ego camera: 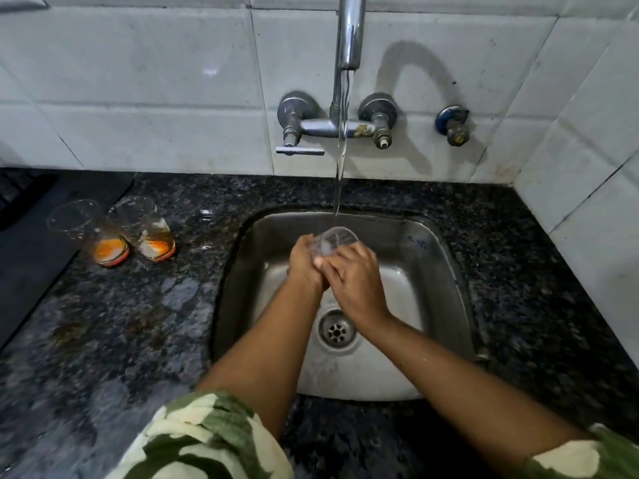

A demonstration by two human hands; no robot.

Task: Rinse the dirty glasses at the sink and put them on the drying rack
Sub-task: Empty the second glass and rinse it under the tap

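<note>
A clear glass [334, 239] sits upright over the steel sink [432, 271], right under the running stream from the tap [349, 46]. My left hand [306, 262] grips the glass from the left side. My right hand [356, 281] wraps over its lower front, fingers lying across the left hand. Only the rim and upper wall of the glass show. Two dirty glasses stand on the counter at the left: one [88, 233] with orange residue at the bottom, the other [147, 228] touching it on the right, also with orange dregs.
The dark speckled granite counter [121, 323] surrounds the sink. A black mat or tray [31, 254] lies at the far left edge. The tap lever [300, 151] and two wall valves sit on the tiled wall. The drain [337, 330] is open below my wrists.
</note>
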